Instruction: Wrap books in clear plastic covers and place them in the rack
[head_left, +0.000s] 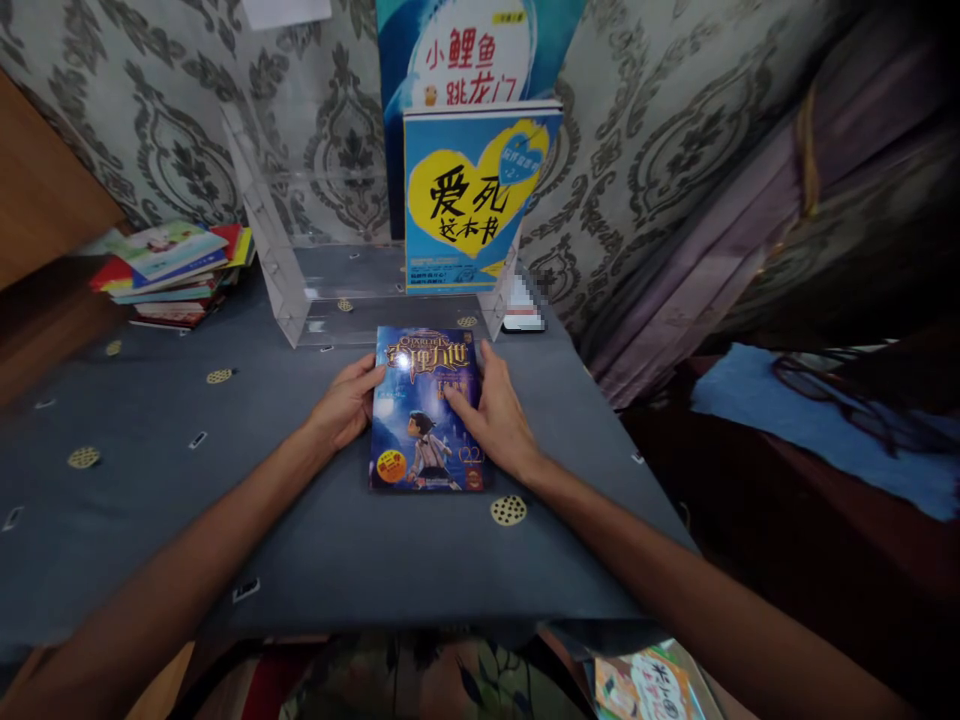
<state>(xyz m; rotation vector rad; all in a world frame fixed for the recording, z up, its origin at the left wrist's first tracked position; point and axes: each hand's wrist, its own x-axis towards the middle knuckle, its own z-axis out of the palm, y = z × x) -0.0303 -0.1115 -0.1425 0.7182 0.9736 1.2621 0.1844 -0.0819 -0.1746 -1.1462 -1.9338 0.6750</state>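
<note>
Fingers [369, 378] laid flat on blue book [420, 450], nothing gripped.
Book is pinned to worktop [300, 520] between left and right fingers, seemingly being squared; lifting needs an edge pried up.

To the left of your left hand [346, 402] the table [225, 480] is wide and bare, and you can pass there freely. At the far side the clear stand [300, 290] closes the way just behind the flat book [424, 410]. A blue book [469, 200] stands upright in its right part. A stack of books [169, 270] occupies the far left corner. On the right, the table edge and the curtain [712, 270] are near.
</note>
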